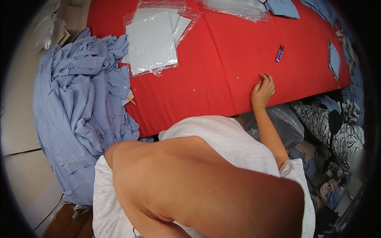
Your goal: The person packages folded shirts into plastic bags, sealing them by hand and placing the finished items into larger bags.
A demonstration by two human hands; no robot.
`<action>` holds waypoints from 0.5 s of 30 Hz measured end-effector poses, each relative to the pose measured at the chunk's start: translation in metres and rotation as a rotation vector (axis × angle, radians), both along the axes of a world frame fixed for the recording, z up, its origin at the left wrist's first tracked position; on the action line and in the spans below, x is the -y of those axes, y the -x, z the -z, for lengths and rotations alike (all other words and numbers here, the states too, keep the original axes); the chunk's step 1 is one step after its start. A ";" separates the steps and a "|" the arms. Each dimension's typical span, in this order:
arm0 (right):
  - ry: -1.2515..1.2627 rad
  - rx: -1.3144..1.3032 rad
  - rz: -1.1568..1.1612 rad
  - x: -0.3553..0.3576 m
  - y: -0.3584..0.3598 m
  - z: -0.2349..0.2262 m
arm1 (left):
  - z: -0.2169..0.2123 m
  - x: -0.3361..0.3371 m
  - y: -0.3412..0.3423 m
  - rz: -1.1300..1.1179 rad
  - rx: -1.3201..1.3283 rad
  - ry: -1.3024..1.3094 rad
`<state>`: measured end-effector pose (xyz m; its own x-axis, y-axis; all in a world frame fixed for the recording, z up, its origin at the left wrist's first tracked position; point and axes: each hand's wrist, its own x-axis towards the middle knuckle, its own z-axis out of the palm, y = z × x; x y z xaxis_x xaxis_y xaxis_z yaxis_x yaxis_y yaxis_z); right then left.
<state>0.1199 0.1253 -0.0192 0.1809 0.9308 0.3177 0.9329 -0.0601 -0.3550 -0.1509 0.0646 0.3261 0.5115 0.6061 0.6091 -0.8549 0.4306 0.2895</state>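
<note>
My right hand (263, 92) rests on the red cloth-covered table (206, 79) near its front edge. Its fingers are loosely bent, the thumb lies apart from them, and nothing shows in it. Beyond it lies a small pair of blue thread snips (279, 54), not touched. My left arm (186, 178) is bent across the lower part of the view, close up, and its hand is out of sight. On the left, a large heap of light blue button-up garments (79, 115) spills over the table's edge, with an orange pencil (131, 100) beside it.
Clear plastic bags with white boards (152, 43) lie at the back left. More clear bags (238, 8) and folded blue cloth (282, 8) are at the back. A blue piece (333, 60) lies far right. Below the right edge are a plastic bag (281, 123) and patterned fabric (345, 139).
</note>
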 end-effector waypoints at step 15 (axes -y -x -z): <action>-0.022 0.013 -0.018 -0.001 -0.001 0.007 | 0.001 0.006 0.011 -0.055 0.074 -0.046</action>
